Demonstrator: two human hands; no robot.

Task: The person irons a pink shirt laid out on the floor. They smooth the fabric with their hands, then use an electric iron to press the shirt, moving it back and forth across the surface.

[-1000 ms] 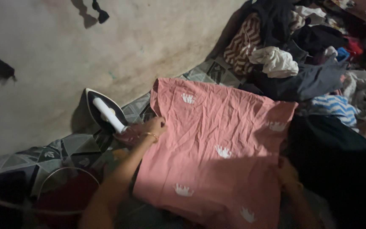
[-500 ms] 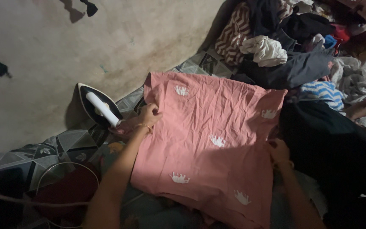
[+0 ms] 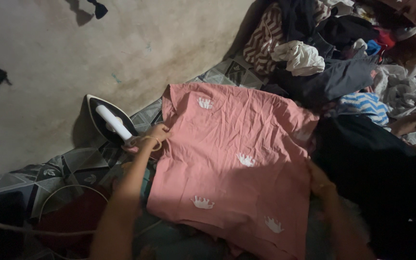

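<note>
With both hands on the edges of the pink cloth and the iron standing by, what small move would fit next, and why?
Probably a short outward pull by both hands to flatten the pink cloth. It lies spread but creased on the patterned mat. The left hand is at its left edge, the right hand at its right edge. The iron stands on its heel beside the left hand, out of both hands.

Dim, grainy; light from above left, deep shadows right, lower edge blurred.

The garment (image 3: 237, 159) lies flat between the iron (image 3: 109, 123) at left and the clothes heap (image 3: 343, 53) behind right.
</note>
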